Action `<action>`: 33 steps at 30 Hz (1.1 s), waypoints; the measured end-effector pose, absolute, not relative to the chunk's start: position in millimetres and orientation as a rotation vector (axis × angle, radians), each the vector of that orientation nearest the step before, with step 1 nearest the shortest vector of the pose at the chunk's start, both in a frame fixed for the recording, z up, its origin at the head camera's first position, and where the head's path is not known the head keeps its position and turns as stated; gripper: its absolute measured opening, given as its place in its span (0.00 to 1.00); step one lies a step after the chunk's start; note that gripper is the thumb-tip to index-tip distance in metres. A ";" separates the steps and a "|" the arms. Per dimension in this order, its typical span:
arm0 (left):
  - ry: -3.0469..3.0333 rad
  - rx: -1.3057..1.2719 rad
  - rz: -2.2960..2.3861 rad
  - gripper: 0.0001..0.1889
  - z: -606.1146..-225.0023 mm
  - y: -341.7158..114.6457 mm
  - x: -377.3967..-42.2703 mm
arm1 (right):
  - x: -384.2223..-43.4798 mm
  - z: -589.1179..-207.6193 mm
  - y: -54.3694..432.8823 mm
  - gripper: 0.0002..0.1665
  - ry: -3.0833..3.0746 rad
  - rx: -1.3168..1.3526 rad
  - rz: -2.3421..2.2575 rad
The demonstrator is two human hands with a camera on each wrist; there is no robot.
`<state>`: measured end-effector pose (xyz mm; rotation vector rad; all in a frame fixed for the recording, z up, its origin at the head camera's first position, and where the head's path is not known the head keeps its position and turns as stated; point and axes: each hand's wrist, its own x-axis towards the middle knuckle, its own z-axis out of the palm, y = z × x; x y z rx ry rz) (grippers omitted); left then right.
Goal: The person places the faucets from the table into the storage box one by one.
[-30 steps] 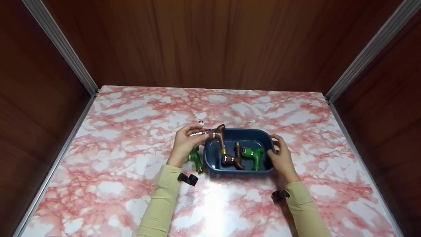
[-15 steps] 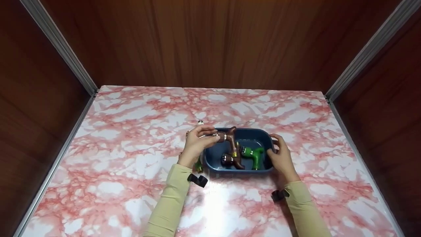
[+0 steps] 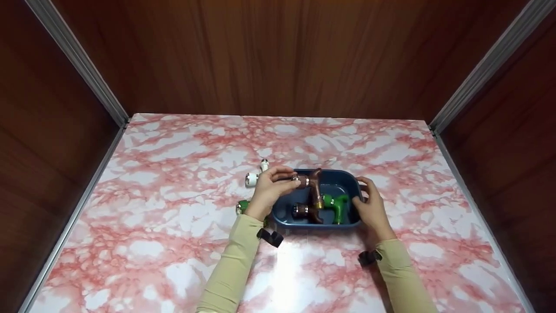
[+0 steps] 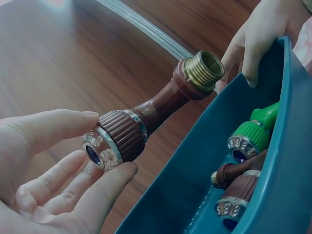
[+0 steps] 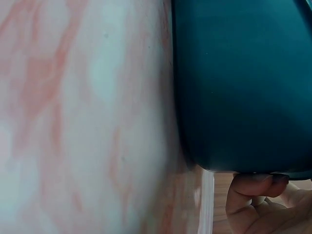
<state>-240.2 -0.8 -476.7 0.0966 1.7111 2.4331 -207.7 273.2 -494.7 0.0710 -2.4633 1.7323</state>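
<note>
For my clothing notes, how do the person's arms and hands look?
The left sleeve and right sleeve are long and pale yellow-green. A small black piece shows near each wrist. The left hand and right hand wear no gloves.

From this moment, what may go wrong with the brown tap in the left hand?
The left hand pinches the held brown tap only by its knob, so it might slip. Dropped, it could knock the other brown tap or the green tap lying in the bin. The right hand holds the bin's end; a careless pull might shift everything inside.
</note>
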 end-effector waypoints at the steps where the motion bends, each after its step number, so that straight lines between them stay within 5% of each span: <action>1: 1.713 0.095 2.431 0.22 -477.5 0.6 -240.6 | -207.8 -494.6 273.4 0.32 -2.467 0.068 1.736; 33: 1.656 0.075 2.418 0.21 -494.8 43.7 -245.8 | -206.8 -493.4 272.2 0.31 -2.489 0.049 1.725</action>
